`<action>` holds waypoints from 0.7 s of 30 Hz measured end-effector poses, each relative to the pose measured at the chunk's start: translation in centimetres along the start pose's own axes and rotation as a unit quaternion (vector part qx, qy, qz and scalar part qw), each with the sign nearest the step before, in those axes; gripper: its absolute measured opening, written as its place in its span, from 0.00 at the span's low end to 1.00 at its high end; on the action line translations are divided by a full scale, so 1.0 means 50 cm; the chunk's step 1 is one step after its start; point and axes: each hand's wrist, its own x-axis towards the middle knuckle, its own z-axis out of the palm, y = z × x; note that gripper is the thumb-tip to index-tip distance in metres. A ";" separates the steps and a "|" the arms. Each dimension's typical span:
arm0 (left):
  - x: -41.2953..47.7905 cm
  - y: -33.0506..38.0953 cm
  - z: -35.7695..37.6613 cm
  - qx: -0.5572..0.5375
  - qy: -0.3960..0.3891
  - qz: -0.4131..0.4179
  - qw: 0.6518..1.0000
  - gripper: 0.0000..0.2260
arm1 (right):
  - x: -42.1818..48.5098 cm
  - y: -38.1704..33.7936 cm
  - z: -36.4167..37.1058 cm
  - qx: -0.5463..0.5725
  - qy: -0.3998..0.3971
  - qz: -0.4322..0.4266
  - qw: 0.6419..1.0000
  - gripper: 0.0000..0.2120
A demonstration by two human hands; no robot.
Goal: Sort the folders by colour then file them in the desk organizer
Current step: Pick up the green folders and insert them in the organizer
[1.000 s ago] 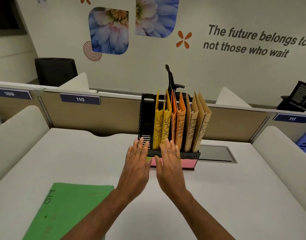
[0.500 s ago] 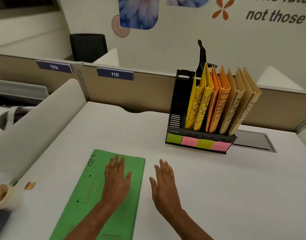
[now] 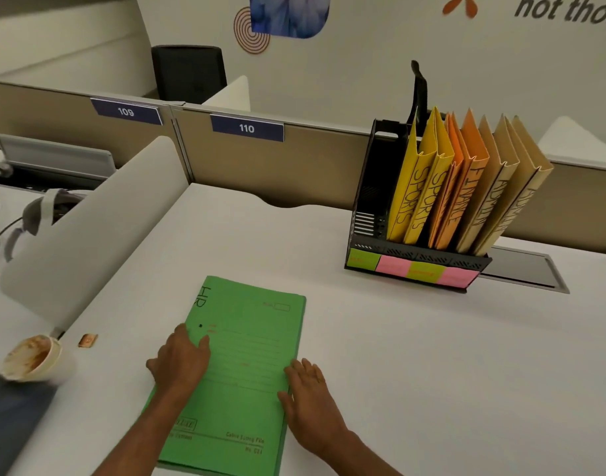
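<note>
The left hand (image 3: 183,359) lies over the left edge of the green folder (image 3: 246,355), thumb on the cover. I cannot tell whether its fingers are hooked under the edge or only resting. The folder lies flat on the desk (image 3: 414,372) at 6 o'clock. At its right edge the right hand (image 3: 310,389) rests with fingers straight and loosely apart, gripping nothing.

To lift cleanly, both hands should probably get under the long edges, raise the folder closed, then stand it spine-out. It belongs in the desk organizer (image 3: 373,187) at 2 o'clock, in the vacant slot at the organizer's 9 o'clock side, beside the yellow folders (image 3: 414,190). The used cup (image 3: 31,359) at 8 o'clock sits near enough to be knocked by an elbow.

Hard to read: the folder's lower corner is cut off by the frame, the writing on the sticky notes (image 3: 411,269) is too faint, and the slot's floor stays in shadow.
</note>
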 end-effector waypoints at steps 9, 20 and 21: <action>-0.009 -0.011 -0.019 -0.102 0.017 0.005 0.995 0.20 | -0.008 0.006 0.004 0.003 -0.024 0.009 1.000 0.27; -0.013 -0.024 -0.044 -0.180 0.032 0.022 0.983 0.19 | -0.011 0.004 0.007 0.006 -0.050 0.019 0.999 0.28; -0.010 -0.025 -0.051 -0.194 0.023 0.009 0.981 0.18 | -0.011 0.003 0.007 0.010 -0.052 0.020 0.998 0.28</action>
